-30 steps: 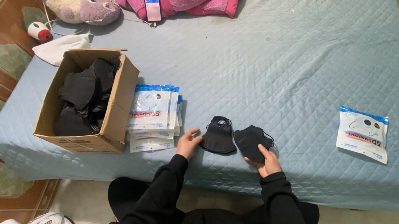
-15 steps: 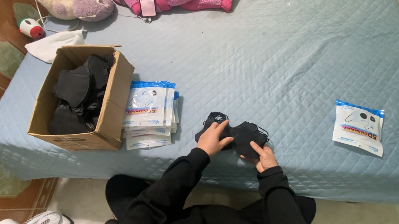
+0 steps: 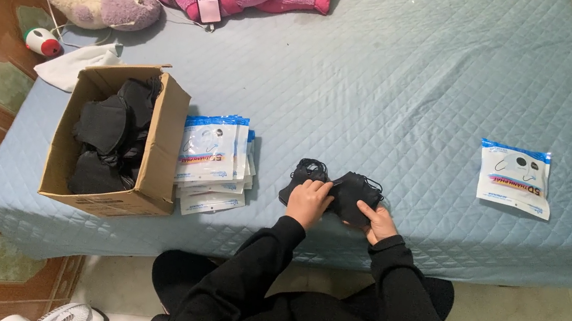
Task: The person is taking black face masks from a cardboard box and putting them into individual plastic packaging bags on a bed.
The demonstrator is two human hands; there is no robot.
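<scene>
Covering black masks [image 3: 350, 193], hands [image 3: 309, 201] possibly gripping

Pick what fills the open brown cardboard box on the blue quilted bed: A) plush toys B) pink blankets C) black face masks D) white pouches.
C: the open brown cardboard box holds black face masks; the white pouches lie stacked beside it.

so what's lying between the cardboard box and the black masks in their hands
A stack of white-and-blue packets on the bed cover, right beside the box, seen from the head camera.
</scene>
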